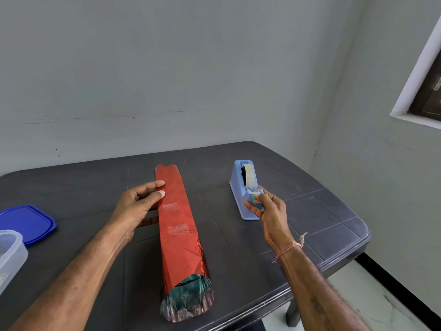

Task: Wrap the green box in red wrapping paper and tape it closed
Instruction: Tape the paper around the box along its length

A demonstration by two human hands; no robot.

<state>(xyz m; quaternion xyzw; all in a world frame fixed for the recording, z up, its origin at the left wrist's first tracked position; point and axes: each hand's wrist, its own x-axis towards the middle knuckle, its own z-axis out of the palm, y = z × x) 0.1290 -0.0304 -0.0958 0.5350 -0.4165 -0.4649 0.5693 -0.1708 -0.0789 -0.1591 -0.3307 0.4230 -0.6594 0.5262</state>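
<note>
table [310, 211] | left hand [140, 204] presses red paper [179, 235] | right hand [269, 211] pinches tape [249, 175] | tub [12, 254] contents unclear

cam: one head-worn wide-angle view | stance: above the near edge of the dark table [334, 223] | facing: forward and down, toward the grey wall [167, 68] and room corner | range: near, left hand [138, 204] and right hand [272, 211] mid-frame
</note>
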